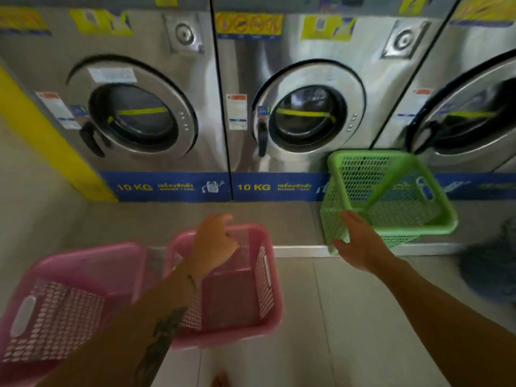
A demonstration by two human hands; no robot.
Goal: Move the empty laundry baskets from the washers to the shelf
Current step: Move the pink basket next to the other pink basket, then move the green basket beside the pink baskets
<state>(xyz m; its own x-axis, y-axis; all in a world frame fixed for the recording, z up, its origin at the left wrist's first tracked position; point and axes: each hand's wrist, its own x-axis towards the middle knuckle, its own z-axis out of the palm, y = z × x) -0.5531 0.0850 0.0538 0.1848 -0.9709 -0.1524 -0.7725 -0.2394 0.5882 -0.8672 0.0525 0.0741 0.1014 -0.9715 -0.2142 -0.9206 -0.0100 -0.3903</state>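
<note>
Your left hand is curled over the far rim of the middle pink basket, fingers bent together on the rim; how firm the grip is cannot be told. Your right hand is spread open, palm against the near corner of the green basket, fingers apart and not closed on it.

Three baskets show: two pink, one green, all empty. Three washers stand in a row behind them.

The green basket is tipped on the step below the middle washer, its opening facing you and rightward. The second pink basket sits left of the first, both on the floor in front of the washers, openings up.
</note>
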